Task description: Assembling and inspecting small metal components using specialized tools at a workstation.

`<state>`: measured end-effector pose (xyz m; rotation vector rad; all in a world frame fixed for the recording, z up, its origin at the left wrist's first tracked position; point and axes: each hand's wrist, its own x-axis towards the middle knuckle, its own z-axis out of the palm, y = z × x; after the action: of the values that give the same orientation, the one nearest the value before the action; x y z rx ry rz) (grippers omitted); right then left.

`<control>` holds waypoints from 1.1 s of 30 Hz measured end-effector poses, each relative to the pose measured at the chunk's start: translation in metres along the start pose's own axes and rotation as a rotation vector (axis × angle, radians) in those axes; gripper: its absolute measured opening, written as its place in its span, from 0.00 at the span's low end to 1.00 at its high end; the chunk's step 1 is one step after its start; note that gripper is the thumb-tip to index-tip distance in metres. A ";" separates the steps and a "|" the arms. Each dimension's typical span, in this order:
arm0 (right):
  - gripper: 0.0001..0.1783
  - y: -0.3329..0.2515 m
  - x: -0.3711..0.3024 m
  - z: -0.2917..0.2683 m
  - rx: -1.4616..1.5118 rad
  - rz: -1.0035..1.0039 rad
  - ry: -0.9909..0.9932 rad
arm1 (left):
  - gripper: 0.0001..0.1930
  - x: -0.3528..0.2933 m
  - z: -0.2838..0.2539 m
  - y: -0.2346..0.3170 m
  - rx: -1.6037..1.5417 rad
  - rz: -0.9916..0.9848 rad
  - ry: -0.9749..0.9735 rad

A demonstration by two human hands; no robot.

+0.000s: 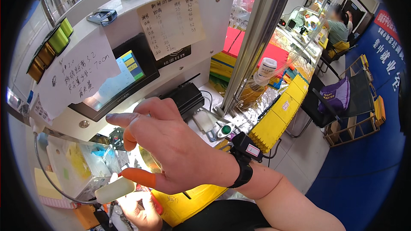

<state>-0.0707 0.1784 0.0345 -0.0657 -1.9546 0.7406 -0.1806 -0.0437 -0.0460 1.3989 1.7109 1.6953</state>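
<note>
My right hand (160, 145) reaches across the middle with its index finger stretched out, the tip at the lower edge of a touchscreen (112, 81) on a white machine. Whether the tip touches the panel I cannot tell. Orange finger cots cover the thumb and another finger, and the hand holds nothing. Lower down, my left hand (140, 210) has its fingers curled together beside a cream oval lamp head (114, 190). What its fingers grip is partly hidden and washed out by bright light. A red object (157, 204) shows next to that hand.
Handwritten sheets (173, 23) and thread spools (58, 36) are on the machine (214, 0). A metal post (259, 38) rises right of it. Yellow corrugated bins (280, 111) line the bench. A chair with a purple cushion (336, 96) stands right; a person sits farther back.
</note>
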 end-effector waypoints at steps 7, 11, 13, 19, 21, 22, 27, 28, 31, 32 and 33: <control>0.20 0.001 -0.001 -0.002 -0.001 0.070 -0.057 | 0.06 0.008 0.016 0.018 0.290 -0.163 0.259; 0.20 0.000 0.000 0.000 0.014 0.050 -0.028 | 0.03 0.011 0.013 -0.003 0.400 0.019 0.258; 0.18 -0.001 0.001 -0.001 0.029 0.057 -0.008 | 0.03 0.011 -0.001 0.002 0.543 0.141 0.105; 0.19 -0.001 0.001 -0.001 0.028 0.063 -0.024 | 0.07 0.004 -0.009 -0.001 0.674 0.233 -0.048; 0.19 -0.001 0.001 -0.001 0.029 0.064 -0.024 | 0.07 0.004 -0.008 -0.001 0.593 0.170 -0.029; 0.19 -0.001 0.001 -0.001 0.030 0.065 -0.023 | 0.07 0.005 -0.006 -0.001 0.582 0.166 -0.015; 0.19 -0.001 0.001 0.000 0.020 0.063 -0.021 | 0.06 0.005 0.003 0.005 0.484 0.087 0.010; 0.19 -0.001 0.001 0.001 0.017 0.059 -0.015 | 0.06 0.003 0.024 0.010 0.464 0.006 0.224; 0.19 -0.001 0.001 -0.002 0.013 0.069 -0.019 | 0.05 0.009 0.006 0.004 0.499 0.066 0.225; 0.19 -0.001 0.001 -0.003 0.015 0.068 -0.018 | 0.06 0.010 -0.005 0.000 0.555 0.204 0.015; 0.19 -0.001 0.001 -0.002 0.017 0.066 -0.019 | 0.06 0.009 -0.005 0.000 0.555 0.204 0.017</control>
<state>-0.0691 0.1788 0.0366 -0.1129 -1.9719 0.8038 -0.1888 -0.0393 -0.0413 1.8490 2.2237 1.3771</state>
